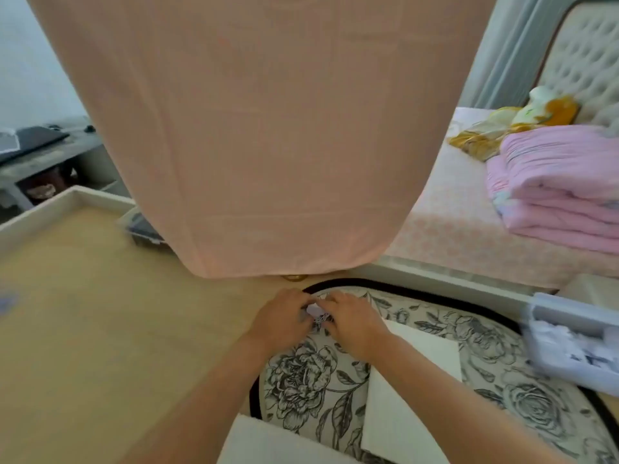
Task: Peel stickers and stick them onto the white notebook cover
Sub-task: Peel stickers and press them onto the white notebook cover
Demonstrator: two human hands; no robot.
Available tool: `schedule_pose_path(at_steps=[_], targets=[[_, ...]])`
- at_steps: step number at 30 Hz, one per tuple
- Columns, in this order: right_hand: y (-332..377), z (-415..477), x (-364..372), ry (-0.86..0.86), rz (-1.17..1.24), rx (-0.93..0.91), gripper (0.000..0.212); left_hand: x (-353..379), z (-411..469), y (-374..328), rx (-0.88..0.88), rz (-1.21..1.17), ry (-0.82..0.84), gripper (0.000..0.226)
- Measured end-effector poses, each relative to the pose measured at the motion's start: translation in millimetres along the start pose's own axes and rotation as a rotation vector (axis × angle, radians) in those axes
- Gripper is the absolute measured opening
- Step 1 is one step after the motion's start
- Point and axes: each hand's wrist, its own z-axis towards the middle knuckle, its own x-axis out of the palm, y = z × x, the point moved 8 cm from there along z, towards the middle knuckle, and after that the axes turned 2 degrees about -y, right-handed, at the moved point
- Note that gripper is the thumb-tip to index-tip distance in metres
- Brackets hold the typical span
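My landmark is the white notebook (412,386), which lies flat on the flower-printed cushion (311,380) with its long axis running from my body out toward the bed (469,229). Everything else I place from it. A pink cloth (254,128) hangs down well beyond its far end, and a clear plastic box (576,339) sits off its right side.

Both my hands meet just past the notebook's far-left corner, over the cushion and not over the cover. My right hand (351,321) is the nearer of the two; its forearm crosses the cover's left part. My left hand (281,318) is farther out, toward the wooden tabletop (100,313).

Between the fingertips I pinch a small pale sticker piece (315,311), both hands closed on it; whether it is already off its backing I cannot tell, it is too small and partly hidden.

I judge the coming move to be short: down and to the right, back toward me onto the cover.
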Motion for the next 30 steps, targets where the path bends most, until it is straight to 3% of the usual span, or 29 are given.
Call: schedule_pose_path(at_steps=[7, 12, 16, 19, 24, 26, 30], targets=[[0.1, 21.2, 16.4, -0.211, -0.189, -0.148, 0.032, 15.2, 3.1, 19.4, 0.159, 0.08, -0.187, 0.031], [0.9, 17.0, 18.3, -0.364, -0.398, -0.174, 0.002, 14.6, 1.3, 27.1, 0.195, 0.086, -0.268, 0.025], [8.5, 10.3, 20.3, -0.355, -0.408, -0.152, 0.006, 14.9, -0.2, 25.5, 0.219, 0.119, -0.274, 0.02], [10.7, 5.2, 15.0, -0.336, -0.37, -0.088, 0.025, 13.1, -4.4, 26.3, 0.214, 0.105, -0.271, 0.021], [14.4, 0.5, 14.5, -0.384, -0.434, -0.008, 0.014, 8.1, -17.8, 28.8, 0.177, 0.039, -0.305, 0.024], [11.8, -0.2, 10.8, -0.417, -0.359, 0.036, 0.013, 7.6, -22.2, 29.6, 0.169, 0.029, -0.318, 0.023], [-0.8, -2.9, 5.8, -0.336, 0.071, 0.155, 0.016, 6.9, -25.3, 30.9, 0.167, -0.003, -0.328, 0.022]])
